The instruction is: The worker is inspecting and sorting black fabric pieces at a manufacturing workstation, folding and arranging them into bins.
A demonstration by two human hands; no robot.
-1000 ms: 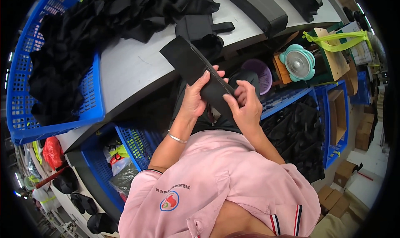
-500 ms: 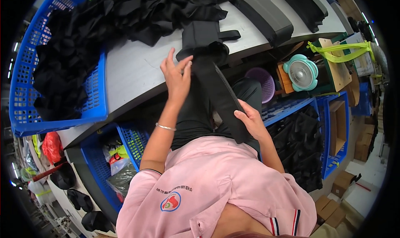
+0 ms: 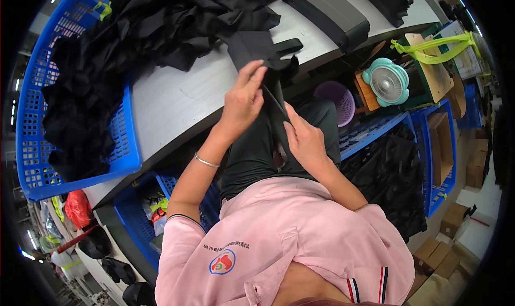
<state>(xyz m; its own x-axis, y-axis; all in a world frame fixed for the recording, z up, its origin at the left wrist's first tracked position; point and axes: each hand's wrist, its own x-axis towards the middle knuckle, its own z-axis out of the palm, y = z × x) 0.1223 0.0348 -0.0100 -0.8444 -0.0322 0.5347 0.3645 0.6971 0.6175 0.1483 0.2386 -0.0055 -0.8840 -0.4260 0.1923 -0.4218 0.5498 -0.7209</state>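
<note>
A long black fabric piece point(image 3: 275, 94) hangs over the table edge toward my lap, its upper end lying flat on the table with a short black strap loop point(image 3: 289, 46) sticking out to the right. My left hand point(image 3: 243, 103) is closed on its left side, close to the table edge. Lower down, my right hand point(image 3: 306, 141) pinches the piece's right edge between thumb and fingers. Between the hands the fabric looks folded or turned edge-on. A large heap of black fabric pieces point(image 3: 161, 27) spreads behind it on the table.
A blue crate point(image 3: 80, 183) full of black fabric stands at the left. Stacked black pieces point(image 3: 327, 16) lie at the back right of the grey table point(image 3: 166, 99). Under the right side are a purple basket point(image 3: 343, 105), a teal fan point(image 3: 386, 83) and blue crates point(image 3: 375, 131).
My right hand has moved up and left along the fabric, closer to my left hand. My left hand, fingers spread before, has closed on the piece. The fabric has turned narrower.
</note>
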